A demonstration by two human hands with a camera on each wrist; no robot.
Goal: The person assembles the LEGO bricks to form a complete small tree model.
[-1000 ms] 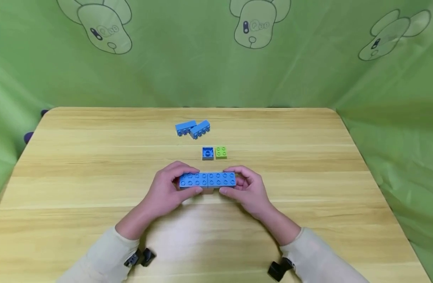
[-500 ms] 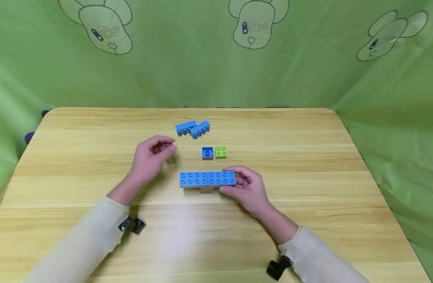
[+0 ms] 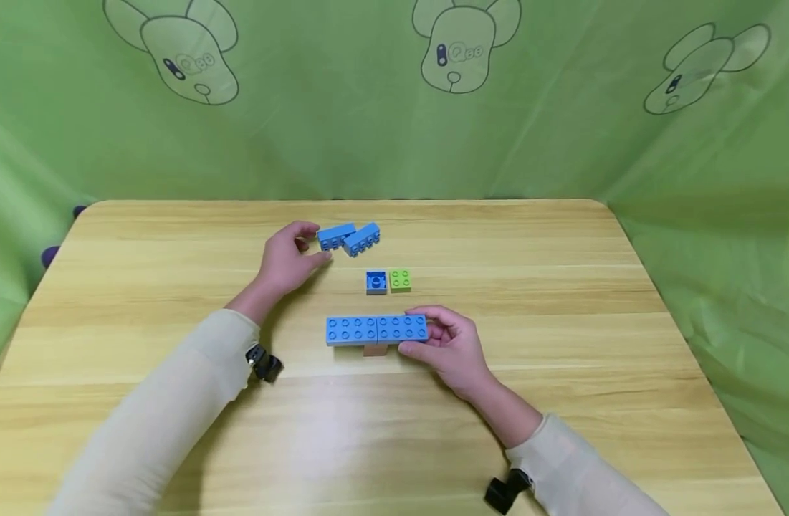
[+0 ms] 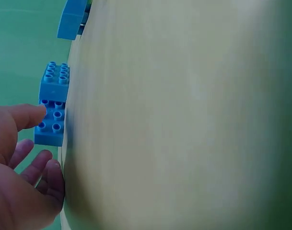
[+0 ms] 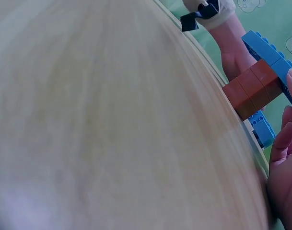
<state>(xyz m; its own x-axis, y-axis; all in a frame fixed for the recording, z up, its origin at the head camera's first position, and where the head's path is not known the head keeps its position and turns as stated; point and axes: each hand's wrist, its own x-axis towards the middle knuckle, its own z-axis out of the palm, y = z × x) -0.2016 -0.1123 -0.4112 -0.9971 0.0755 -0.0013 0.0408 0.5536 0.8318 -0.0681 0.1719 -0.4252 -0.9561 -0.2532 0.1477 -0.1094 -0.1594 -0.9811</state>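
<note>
Two blue bricks lie end to end, the left one [image 3: 351, 331] and the right one [image 3: 402, 328], on top of a reddish-brown block stack [image 5: 252, 89]. My right hand [image 3: 452, 351] holds the right end of this row between thumb and fingers. At the back, my left hand [image 3: 287, 259] is spread around the left end of a loose blue brick [image 3: 336, 236], thumb and fingers apart; whether it touches is hard to tell. A second loose blue brick [image 3: 362, 239] leans against that one. In the left wrist view the thumb [image 4: 30, 116] overlaps the studs of the near brick.
Between the loose bricks and the row lie a small blue brick [image 3: 376, 282], hollow side up, and a small lime green brick [image 3: 400, 280], studs up. The wooden table [image 3: 549, 287] ends at a green curtain [image 3: 342, 129] behind.
My left hand has let go of the row's left side and moved away to the loose blue bricks at the back. The right hand has kept its hold.
</note>
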